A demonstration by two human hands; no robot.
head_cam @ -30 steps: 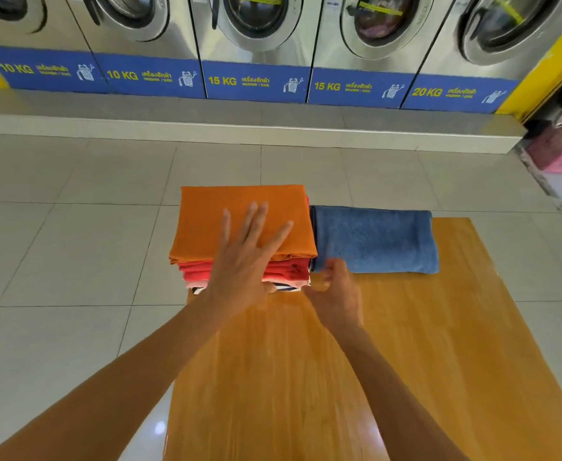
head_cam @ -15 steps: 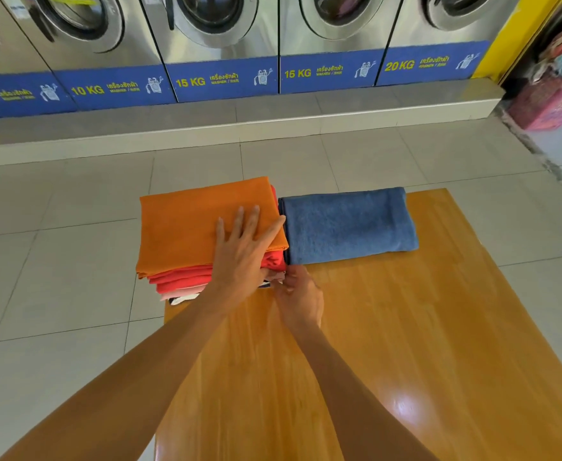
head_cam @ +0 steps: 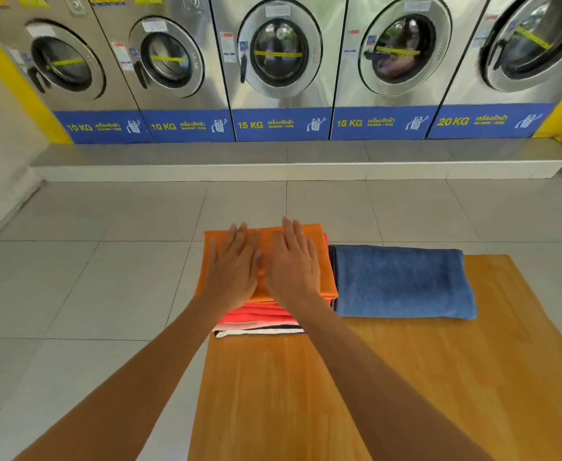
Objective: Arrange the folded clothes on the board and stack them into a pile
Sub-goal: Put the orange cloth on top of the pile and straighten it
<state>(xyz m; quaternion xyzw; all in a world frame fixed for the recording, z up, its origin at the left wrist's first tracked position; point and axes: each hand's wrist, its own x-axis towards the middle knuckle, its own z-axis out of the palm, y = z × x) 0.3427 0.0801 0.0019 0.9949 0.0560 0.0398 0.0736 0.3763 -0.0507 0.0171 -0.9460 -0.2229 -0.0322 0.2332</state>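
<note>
A pile of folded clothes [head_cam: 259, 319] stands at the far left corner of the wooden board [head_cam: 406, 377], with an orange cloth [head_cam: 323, 261] on top and red, pink, white and dark layers below. My left hand [head_cam: 234, 267] and my right hand [head_cam: 291, 264] both lie flat on the orange cloth, palms down, fingers spread, side by side. Neither hand grips anything. A folded blue towel [head_cam: 402, 282] lies on the board directly to the right of the pile, touching it.
The board rests on a pale tiled floor [head_cam: 90, 277]. A row of steel front-loading washing machines [head_cam: 279, 61] on a raised step [head_cam: 289, 164] fills the background. The near part of the board holds nothing but my forearms.
My right hand has moved from the pile's near right corner up onto the orange cloth, beside my left hand. The view has tilted upward, showing more of the machines.
</note>
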